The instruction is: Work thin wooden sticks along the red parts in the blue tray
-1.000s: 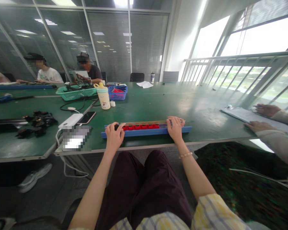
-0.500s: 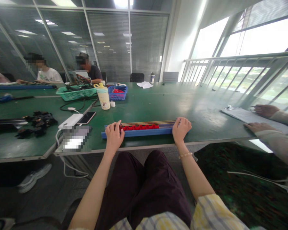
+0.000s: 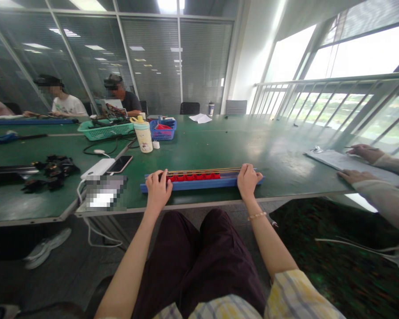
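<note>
A long blue channel lies near the table's front edge, a row of red plastic pieces inside its left and middle part. Thin yellow wires stretch lengthwise above the red pieces. At the channel's left end, my left hand is closed over it, fingers on the far side and thumb on the near side. My right hand is closed near the right end, its curled fingertips at the wires. What lies beneath both sets of fingers is hidden.
To the left lie a phone, a white power bank and black parts. Behind stand a cream cup, a green basket and a blue basket. Another person's hands rest at a clipboard on the right.
My right hand has slid right along the channel toward its end, then shifted slightly back left with its fingers curled tighter. My left hand has stayed at the left end.
</note>
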Demonstrator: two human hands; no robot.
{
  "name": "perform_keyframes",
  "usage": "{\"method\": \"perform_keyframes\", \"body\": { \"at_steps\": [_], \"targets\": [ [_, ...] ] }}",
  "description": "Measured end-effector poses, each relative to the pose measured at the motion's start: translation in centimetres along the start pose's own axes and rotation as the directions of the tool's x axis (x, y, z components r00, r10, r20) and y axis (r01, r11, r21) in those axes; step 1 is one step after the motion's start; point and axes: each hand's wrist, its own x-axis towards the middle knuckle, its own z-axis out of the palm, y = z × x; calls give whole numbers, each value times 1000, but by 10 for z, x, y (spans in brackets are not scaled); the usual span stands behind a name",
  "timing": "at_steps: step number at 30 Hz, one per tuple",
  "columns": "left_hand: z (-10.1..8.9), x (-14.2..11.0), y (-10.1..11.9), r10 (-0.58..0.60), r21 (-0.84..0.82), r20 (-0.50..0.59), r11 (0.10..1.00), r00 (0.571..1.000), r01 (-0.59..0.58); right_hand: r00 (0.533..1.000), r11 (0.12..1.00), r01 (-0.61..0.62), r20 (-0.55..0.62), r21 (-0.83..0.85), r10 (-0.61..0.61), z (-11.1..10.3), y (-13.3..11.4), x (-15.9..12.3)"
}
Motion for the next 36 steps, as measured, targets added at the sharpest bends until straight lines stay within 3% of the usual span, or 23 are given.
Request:
{"method": "perform_keyframes", "body": {
  "at_steps": [10, 16, 31, 36],
  "targets": [
    [1, 0, 0, -5, -21, 2, 1000, 1000, 5, 1000, 995, -5, -4, 100, 6, -5, -1, 1],
    [0, 0, 1, -9, -17, 6, 1000, 1000, 9, 987, 997, -69, -143, 17, 71, -4, 3, 0],
    [3, 0, -2, -1, -12, 0, 1000, 1000, 1, 1000, 998, 19, -22, 61, -18, -7, -1, 1],
    [2, 0, -1, -1, -7, 1, 1000, 1000, 1, 996, 996, -84, -33, -29, 83, -11, -5, 1]
  ]
}}
